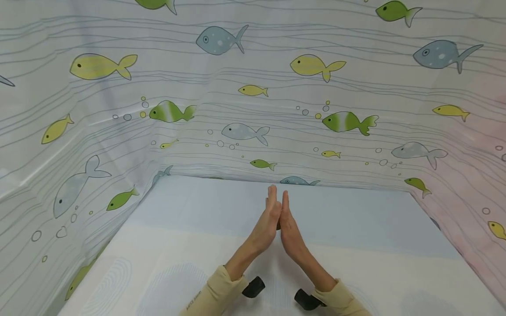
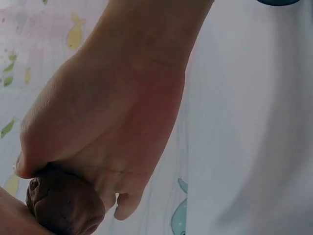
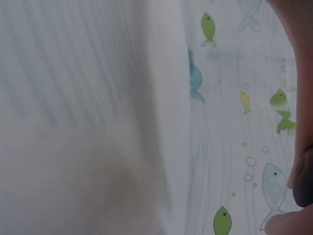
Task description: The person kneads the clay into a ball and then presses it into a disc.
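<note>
In the head view my left hand (image 1: 265, 226) and right hand (image 1: 291, 235) face each other, fingers straight and pointing up, above the middle of the bed-like surface. A dark brown lump (image 2: 66, 203), rounded and dough-like with small cracks, sits between the two palms. Only a sliver of it shows in the head view. At the right edge of the right wrist view the same lump appears dark and partly cut off. The palms press it from both sides, and the fingertips stand slightly apart.
Beneath the hands spreads a pale white and blue surface (image 1: 189, 245) with faint line patterns. Behind it and at both sides hangs a fish-printed curtain (image 1: 276, 149). A black wrist device (image 1: 254, 287) sits by the left cuff, another (image 1: 308, 299) by the right.
</note>
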Demonstrator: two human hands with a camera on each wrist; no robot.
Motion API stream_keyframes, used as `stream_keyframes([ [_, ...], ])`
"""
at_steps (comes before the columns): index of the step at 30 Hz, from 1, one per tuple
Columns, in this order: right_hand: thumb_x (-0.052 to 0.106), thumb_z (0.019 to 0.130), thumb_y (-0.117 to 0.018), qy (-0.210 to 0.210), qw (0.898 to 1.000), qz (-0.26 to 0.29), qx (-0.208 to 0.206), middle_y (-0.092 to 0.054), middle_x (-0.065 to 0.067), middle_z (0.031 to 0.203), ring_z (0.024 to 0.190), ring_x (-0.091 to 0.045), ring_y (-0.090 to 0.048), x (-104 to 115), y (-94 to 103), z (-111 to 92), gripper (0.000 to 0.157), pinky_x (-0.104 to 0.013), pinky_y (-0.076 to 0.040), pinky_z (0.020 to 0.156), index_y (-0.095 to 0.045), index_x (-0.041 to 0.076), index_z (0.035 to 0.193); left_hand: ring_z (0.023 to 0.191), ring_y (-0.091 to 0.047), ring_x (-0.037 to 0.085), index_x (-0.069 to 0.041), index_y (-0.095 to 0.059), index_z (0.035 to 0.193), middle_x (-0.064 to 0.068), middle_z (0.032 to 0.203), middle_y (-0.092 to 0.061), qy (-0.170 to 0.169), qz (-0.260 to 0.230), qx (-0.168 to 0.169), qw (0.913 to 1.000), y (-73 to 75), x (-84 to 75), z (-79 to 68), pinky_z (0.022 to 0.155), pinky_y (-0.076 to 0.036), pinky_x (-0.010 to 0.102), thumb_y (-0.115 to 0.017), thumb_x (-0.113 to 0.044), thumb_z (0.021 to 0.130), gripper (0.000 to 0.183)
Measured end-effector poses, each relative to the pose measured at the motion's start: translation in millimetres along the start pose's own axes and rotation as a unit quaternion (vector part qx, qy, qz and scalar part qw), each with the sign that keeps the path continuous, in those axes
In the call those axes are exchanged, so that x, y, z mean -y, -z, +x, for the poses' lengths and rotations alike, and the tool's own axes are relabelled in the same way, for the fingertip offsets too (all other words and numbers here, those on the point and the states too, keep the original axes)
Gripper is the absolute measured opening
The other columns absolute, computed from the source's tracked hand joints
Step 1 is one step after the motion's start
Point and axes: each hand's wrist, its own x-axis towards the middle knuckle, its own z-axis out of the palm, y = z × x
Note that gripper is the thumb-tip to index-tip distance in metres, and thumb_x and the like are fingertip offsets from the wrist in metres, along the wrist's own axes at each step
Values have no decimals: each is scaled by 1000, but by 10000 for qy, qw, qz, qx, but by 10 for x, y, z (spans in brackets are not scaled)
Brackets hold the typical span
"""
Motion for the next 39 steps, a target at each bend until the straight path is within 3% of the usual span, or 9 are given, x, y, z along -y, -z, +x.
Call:
stream_keyframes([
  [5,37,110,-15,107,9998,-15,146,4,5,165,152,-21,1,61,-85,-59,57,-57,-5,119,6,16,159,149,20,24,-18,10,158,-6,163,17,-101,-74,-123,9998,58,-44,29,118,8,57,-16,-65,100,79],
  [13,29,111,-13,215,9989,-20,408,7,3,165,152,-19,5,123,-192,-167,53,-55,-2,120,8,22,158,150,15,17,-13,9,158,-5,164,13,-433,-76,-293,9986,124,-114,66,120,6,52,-17,-60,102,78],
  [20,19,111,-13,464,9980,39,417,7,7,165,152,-15,5,208,-254,-227,53,-15,-5,116,8,25,158,151,11,13,-9,9,158,-2,165,12,-613,-211,-346,9973,165,-107,79,120,4,50,-17,-57,103,78],
  [22,17,110,-13,561,9974,80,437,8,5,165,152,-18,6,230,-266,-244,53,-10,-6,114,9,23,158,151,11,13,-9,8,158,-2,165,12,-608,-229,-359,9972,173,-98,80,120,3,51,-17,-58,102,79],
  [33,13,110,-16,771,9960,37,446,10,-1,166,151,-27,-3,302,-304,-290,55,-13,-14,113,10,13,158,151,10,14,-14,6,159,-3,165,10,-496,-347,-454,9971,223,-45,86,119,3,55,-18,-57,102,75],
  [39,16,110,-16,625,9971,18,427,11,3,165,152,-25,-3,325,-325,-304,55,-26,-14,115,10,15,158,151,9,15,-17,4,159,-4,165,9,-447,-391,-451,9972,242,-1,74,119,1,56,-19,-57,102,74],
])
